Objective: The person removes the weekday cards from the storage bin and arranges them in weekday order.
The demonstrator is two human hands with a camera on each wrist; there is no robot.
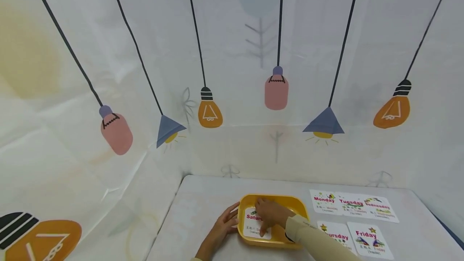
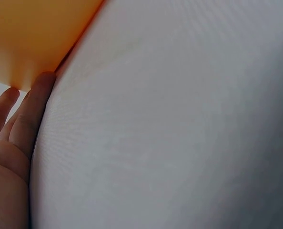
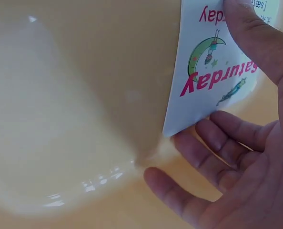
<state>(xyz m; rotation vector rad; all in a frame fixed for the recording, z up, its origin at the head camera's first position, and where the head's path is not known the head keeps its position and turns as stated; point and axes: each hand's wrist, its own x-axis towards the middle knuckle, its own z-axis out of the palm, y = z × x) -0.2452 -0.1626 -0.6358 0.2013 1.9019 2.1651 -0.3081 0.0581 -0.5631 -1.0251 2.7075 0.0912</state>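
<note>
A white "Saturday" card [image 1: 250, 228] with red lettering lies in the left part of a yellow plastic tray [image 1: 274, 195]. My right hand [image 1: 272, 214] reaches into the tray and grips this card, thumb near one edge and fingertips at the opposite one. In the right wrist view, the card [image 3: 198, 105] shows a green moon drawing, and the right hand [image 3: 246, 176] has its thumb over the card's face. My left hand [image 1: 222, 226] rests against the tray's left side. Its extended fingers touch the yellow wall [image 2: 41, 33] in the left wrist view.
Right of the tray, Monday [image 1: 325, 201], Tuesday [image 1: 351, 204] and Wednesday [image 1: 380, 208] cards form a row on the white table [image 1: 203, 196]. Below them lie a Thursday card [image 1: 337, 235], partly covered by my right sleeve [image 1: 319, 239], and a Friday card [image 1: 369, 240]. Lamp-printed sheeting surrounds the table.
</note>
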